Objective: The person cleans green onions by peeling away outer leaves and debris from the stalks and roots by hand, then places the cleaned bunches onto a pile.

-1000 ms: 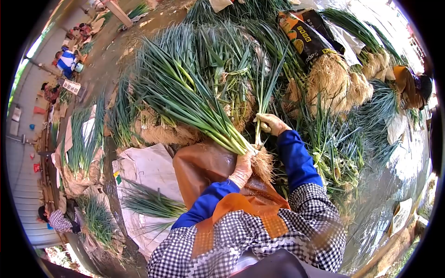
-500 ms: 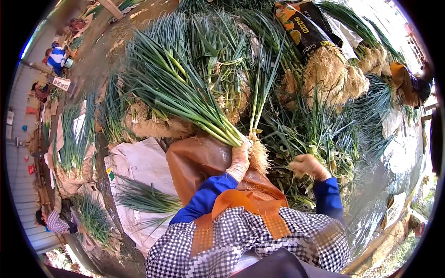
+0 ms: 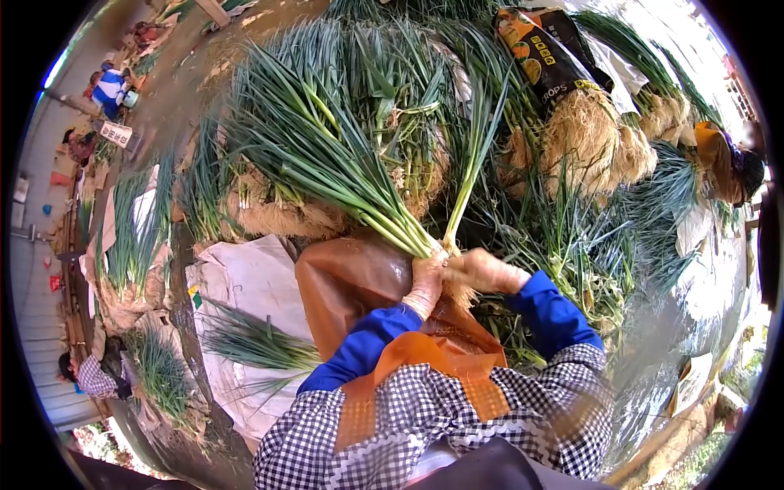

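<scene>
The left hand (image 3: 425,286) hides the lower stalks of the held bunch (image 3: 400,229), and the right hand (image 3: 488,271), its fingers blurred, covers part of the roots (image 3: 461,292), so whether its grip closes on anything cannot be told. The piled greens (image 3: 408,10) at the top and the checked garment (image 3: 318,445) at the bottom are cut off by the picture's edge, while the writing on the small sign (image 3: 116,134) is too small to read.
</scene>
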`<state>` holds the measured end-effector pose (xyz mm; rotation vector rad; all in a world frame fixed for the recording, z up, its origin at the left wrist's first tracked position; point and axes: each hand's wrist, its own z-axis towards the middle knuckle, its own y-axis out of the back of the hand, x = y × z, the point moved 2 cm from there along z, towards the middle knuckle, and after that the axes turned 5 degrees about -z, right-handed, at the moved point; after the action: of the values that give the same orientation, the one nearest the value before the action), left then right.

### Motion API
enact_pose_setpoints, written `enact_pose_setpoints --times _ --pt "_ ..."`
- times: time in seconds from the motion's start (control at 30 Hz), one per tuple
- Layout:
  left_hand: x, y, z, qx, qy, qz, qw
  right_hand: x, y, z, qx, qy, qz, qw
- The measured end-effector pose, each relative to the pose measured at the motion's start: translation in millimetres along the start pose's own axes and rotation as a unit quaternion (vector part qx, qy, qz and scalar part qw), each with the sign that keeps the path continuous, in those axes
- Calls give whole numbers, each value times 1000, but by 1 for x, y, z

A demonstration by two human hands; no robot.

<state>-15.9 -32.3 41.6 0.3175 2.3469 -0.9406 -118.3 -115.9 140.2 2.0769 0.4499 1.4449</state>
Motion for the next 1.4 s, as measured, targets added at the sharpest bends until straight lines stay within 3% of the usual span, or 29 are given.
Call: enact_pose_setpoints --times 0.07,0.13,0.17,0.2,0.23,0.27,0.37,0.53,0.57,0.6,0.63,0.67,0.7,0.73,0.8,0.83,0.87,0.93,1.0,1.07,1.13,1.2,1.23,1.27,1.33,1.37,1.4 --pt "2 -3 8 -25 -35 65 997 3 -5 -27 205 42 -29 977" --pt "2 -7 6 -20 -57 50 997 -21 17 -30 234 -110 -143 955" --pt "3 -7 7 -15 -56 47 997 -38 30 -17 221 -219 -297 903" --pt "6 -4 10 -12 -29 82 996 -49 49 -4 59 -285 -265 919" --pt "8 -1 11 -10 -3 116 993 -65 57 12 -126 -282 -181 934" --pt "11 1 11 -11 -6 114 993 -76 56 35 -239 -261 -195 915" --pt "9 0 10 13 -98 151 984 -87 61 93 -231 -296 -215 901" --pt "9 1 15 -8 -69 138 988 -46 44 88 -275 -225 -235 905" --pt "12 4 20 -4 -70 113 991 -32 35 72 -285 -160 -214 921" --pt "17 9 23 1 -72 89 993 -22 26 58 -213 -176 -160 948" --pt "21 18 28 -21 10 95 995 -21 8 38 -218 -74 -21 973" --pt "16 9 19 32 -40 -68 996 -14 -5 10 -135 -66 99 984" --pt "6 -3 11 0 -35 -13 999 17 7 -20 -54 -43 114 991" --pt "-2 -11 6 -33 -31 42 998 13 10 -45 65 -110 175 976" --pt "9 2 18 -40 -46 73 995 -19 21 -90 -79 -214 297 927" --pt "9 2 20 -28 -47 60 997 -31 30 -101 -126 -345 255 895" --pt "10 3 20 -16 -47 48 998 -95 20 -112 -100 -359 -157 915" --pt "8 -1 18 -7 -39 76 996 -81 32 -84 -153 -350 -271 884" --pt "4 -5 10 16 -59 68 996 -53 18 -36 -326 -198 -73 921" --pt "7 0 15 22 -49 101 993 -19 19 8 -186 -238 -131 944" --pt "8 4 16 9 -27 88 996 -33 -1 36 -210 -152 -189 947" --pt "9 9 20 4 -7 62 998 -30 -6 36 -300 -15 -204 932" --pt "10 11 21 15 -30 49 998 -31 -13 27 -277 22 -139 950" --pt "7 13 17 18 9 57 998 -14 -11 9 -251 55 -74 964" --pt "8 7 18 -12 -33 54 998 17 -17 -29 -133 107 16 985" --pt "6 6 18 -5 -32 71 997 25 -10 -44 -30 76 -14 997" --pt "6 7 18 -2 -29 73 997 7 -8 -53 61 31 48 996"
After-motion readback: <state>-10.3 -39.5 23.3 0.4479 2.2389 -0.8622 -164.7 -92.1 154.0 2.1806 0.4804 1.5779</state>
